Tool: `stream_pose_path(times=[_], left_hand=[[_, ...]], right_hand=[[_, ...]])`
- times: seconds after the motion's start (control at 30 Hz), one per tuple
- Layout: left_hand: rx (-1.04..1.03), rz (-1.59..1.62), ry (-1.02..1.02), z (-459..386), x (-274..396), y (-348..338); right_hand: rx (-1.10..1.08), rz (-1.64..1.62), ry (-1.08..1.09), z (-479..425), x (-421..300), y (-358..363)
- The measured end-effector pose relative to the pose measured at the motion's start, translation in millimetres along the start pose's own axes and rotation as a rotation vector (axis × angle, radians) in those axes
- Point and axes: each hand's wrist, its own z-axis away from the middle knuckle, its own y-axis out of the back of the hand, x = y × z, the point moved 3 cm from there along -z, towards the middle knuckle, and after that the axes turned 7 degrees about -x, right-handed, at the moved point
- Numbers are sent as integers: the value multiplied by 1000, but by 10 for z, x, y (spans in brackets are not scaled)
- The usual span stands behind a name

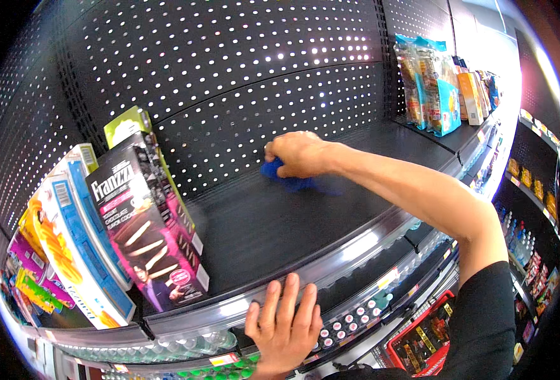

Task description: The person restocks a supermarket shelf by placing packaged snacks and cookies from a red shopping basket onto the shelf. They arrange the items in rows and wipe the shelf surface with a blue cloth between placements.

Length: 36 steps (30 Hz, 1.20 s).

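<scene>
A blue cloth lies bunched under my right hand, which presses it on the black metal shelf near the perforated back panel. My right arm reaches across from the right. My left hand is spread, its fingertips against the clear plastic front strip of the shelf, and it grips nothing. To the left on the same shelf stands a dark box of chocolate snacks, with a green box behind it.
Blue-and-white snack boxes and bright packets fill the left end. Bagged snacks stand at the right end. Bottles line the shelf below. A red shopping basket with packets is at lower right. Another stocked rack stands beyond.
</scene>
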Motion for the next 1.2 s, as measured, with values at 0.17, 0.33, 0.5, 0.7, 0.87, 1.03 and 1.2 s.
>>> stream_pose_path(times=[0.17, 0.33, 0.5, 0.7, 0.87, 1.03, 1.2], left_hand=[[3, 14, -61, 2, -9, -5], [-31, 32, -89, 1, -30, 19], [-68, -5, -112, 8, -34, 31], [-64, -16, -92, -13, -9, 49], [26, 5, -69, -58, 3, 99], [40, 5, -79, -75, 36, 103], [-41, -25, -87, -7, 8, 45]], right_hand=[[26, -51, 133, -374, -542, -102], [88, -145, 344, -468, -966, -168], [94, -174, 370, -293, -965, -208], [72, -150, 308, 486, -394, -150], [32, -112, -20, 1078, 660, -46], [160, 92, -462, 1744, 1765, 26], [186, 66, -426, 1828, 1699, -18]])
